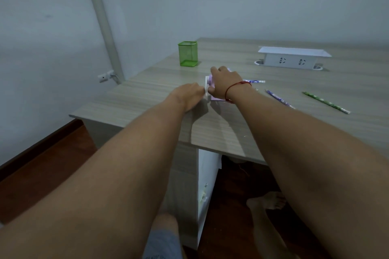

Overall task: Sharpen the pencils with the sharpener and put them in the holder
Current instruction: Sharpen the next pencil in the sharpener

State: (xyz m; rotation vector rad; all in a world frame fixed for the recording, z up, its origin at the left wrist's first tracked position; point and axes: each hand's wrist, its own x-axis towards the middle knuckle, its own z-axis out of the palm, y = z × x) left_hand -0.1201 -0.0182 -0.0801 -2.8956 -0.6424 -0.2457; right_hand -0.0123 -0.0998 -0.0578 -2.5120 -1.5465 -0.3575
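Note:
A pink and white crank sharpener (210, 82) stands on the wooden desk (147, 94), mostly hidden under my right hand (224, 82), which grips its body from above. My left hand (190, 95) holds the white crank handle (206, 90) on the sharpener's left side. A blue patterned pencil (253, 81) sticks out to the right from behind my right hand. Another blue pencil (280, 99) and a green pencil (326, 102) lie loose on the desk to the right. The green mesh holder (187, 53) stands upright behind and to the left of the sharpener; no pencils show inside it.
A white socket box (292, 58) sits at the back right of the desk. The desk's left edge and front corner are close to my left arm. A wall and a white pipe (101, 19) stand to the left. My bare legs and feet show below.

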